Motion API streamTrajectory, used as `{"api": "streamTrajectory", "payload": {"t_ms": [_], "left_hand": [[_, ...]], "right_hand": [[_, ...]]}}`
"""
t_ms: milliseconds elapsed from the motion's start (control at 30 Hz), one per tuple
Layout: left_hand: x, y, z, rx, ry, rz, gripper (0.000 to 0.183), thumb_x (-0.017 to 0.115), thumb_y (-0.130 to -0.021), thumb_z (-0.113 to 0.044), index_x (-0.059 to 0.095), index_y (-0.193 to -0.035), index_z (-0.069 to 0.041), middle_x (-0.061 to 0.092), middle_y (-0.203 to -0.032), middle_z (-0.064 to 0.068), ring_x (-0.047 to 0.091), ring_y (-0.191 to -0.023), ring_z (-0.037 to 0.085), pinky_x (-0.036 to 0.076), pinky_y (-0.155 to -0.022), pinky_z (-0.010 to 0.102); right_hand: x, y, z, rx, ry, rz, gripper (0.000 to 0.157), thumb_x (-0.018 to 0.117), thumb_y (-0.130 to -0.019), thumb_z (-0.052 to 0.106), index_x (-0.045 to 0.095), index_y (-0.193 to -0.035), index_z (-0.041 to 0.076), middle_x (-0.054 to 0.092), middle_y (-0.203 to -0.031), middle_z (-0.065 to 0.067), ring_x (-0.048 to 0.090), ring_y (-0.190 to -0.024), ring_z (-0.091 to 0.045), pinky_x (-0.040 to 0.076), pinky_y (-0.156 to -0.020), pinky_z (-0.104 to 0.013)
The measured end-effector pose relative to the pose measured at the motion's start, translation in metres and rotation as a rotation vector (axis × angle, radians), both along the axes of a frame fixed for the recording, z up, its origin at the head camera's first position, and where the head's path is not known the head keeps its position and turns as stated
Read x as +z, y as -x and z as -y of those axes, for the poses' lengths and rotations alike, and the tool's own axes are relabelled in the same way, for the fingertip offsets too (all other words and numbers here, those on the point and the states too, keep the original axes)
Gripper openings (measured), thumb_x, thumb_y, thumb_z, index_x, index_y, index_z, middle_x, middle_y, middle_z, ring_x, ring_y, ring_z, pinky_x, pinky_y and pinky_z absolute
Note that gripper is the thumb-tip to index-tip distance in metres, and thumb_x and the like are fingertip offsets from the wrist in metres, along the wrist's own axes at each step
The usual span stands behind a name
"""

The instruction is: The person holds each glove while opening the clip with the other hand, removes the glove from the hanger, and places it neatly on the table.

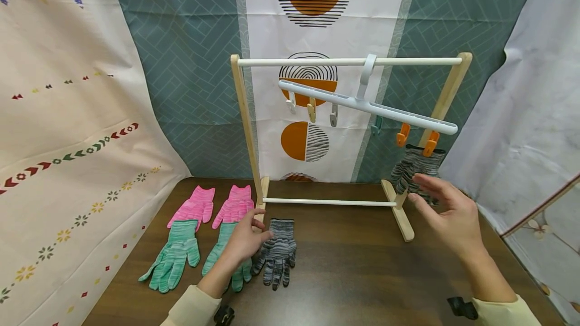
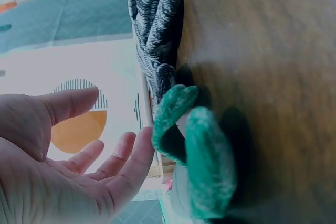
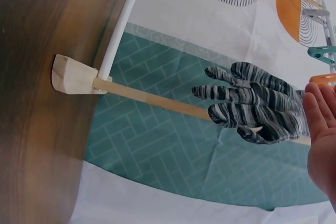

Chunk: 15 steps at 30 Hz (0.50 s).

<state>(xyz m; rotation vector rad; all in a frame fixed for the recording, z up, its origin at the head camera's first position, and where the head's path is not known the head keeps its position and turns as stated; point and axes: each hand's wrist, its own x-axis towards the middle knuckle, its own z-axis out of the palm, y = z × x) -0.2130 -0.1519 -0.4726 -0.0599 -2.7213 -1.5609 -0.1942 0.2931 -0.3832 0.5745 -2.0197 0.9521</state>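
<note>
A black-and-grey striped glove (image 1: 419, 167) hangs by its cuff from an orange clip (image 1: 431, 144) at the right end of a white hanger (image 1: 353, 100). My right hand (image 1: 453, 218) is just in front of that glove, fingers extended and holding nothing. On the table, a matching striped glove (image 1: 278, 253) lies flat, fingers towards me. My left hand (image 1: 246, 238) hovers between it and a green glove (image 1: 222, 250), fingers loosely spread with nothing in them. The left wrist view shows the green glove's fingertips (image 2: 210, 166) close by the hand; whether they touch is unclear.
A wooden rack (image 1: 246, 130) with white rods carries the hanger by its hook (image 1: 366, 74). More clips, including a teal clip (image 1: 376, 125), hang along it. Two pink gloves, one a pink glove (image 1: 195, 205), and another green glove (image 1: 174, 260) lie at the left.
</note>
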Motion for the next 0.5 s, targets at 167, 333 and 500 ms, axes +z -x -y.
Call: {"api": "streamTrajectory", "payload": {"t_ms": [167,333,500], "left_hand": [[0.004,-0.001,-0.001,-0.01,-0.023,-0.024,0.062,0.083,-0.09,-0.008,0.055,-0.145,-0.001,0.065,-0.11,0.022,0.059,-0.071,0.021,0.047,-0.06,0.035],[0.008,-0.002,-0.001,-0.02,-0.037,-0.046,0.061,0.083,-0.091,-0.008,0.056,-0.145,-0.002,0.065,-0.111,0.023,0.062,-0.073,0.021,0.051,-0.061,0.036],[0.012,-0.001,-0.003,-0.022,-0.042,-0.052,0.062,0.083,-0.092,-0.01,0.055,-0.147,-0.003,0.064,-0.115,0.023,0.064,-0.08,0.023,0.053,-0.065,0.036]], "right_hand": [[0.002,0.002,-0.005,0.01,0.067,-0.041,0.058,0.082,-0.073,-0.025,0.073,-0.126,-0.006,0.074,-0.117,-0.026,0.071,-0.11,-0.001,0.049,-0.096,-0.013],[0.005,0.002,-0.01,-0.034,0.123,-0.073,0.049,0.08,-0.078,-0.021,0.073,-0.124,-0.008,0.074,-0.115,-0.027,0.07,-0.108,0.0,0.049,-0.094,-0.013],[0.013,0.003,-0.013,-0.081,0.204,-0.095,0.043,0.081,-0.082,-0.016,0.073,-0.124,-0.008,0.076,-0.118,-0.02,0.071,-0.107,-0.001,0.051,-0.094,-0.014]]}}
